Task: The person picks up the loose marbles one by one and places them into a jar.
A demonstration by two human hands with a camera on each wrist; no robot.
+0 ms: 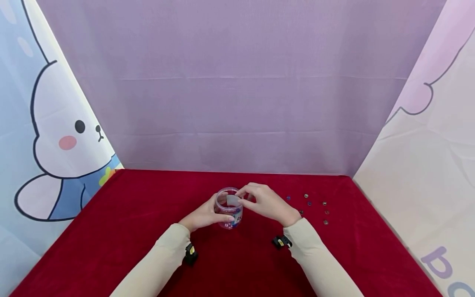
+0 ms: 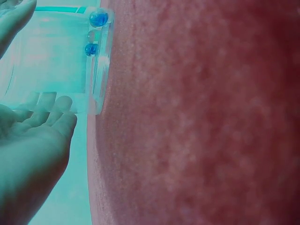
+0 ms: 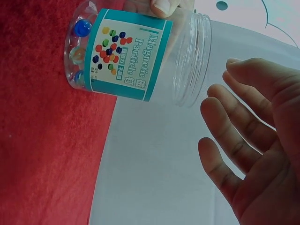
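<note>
A clear plastic jar [image 1: 224, 222] with a teal-edged paper label [image 3: 126, 56] stands lidless on the red cloth. My left hand [image 1: 203, 215] grips its side, thumb towards me and fingers around the far side. At the bottom of the jar lie a few glass marbles, among them a blue marble [image 3: 83, 27] and a clear one with a coloured swirl [image 3: 78, 55]. My right hand [image 1: 265, 201] hovers at the jar's mouth, fingers loosely bent and apart. Between its thumb and fingers the right wrist view shows nothing held.
Several loose marbles lie scattered on the cloth right of my right hand, including a blue one [image 1: 309, 203] and a reddish one [image 1: 327, 212]. The red cloth [image 1: 156, 198] covers the table. A purple curtain [image 1: 237, 103] hangs behind, with printed cloths at both sides.
</note>
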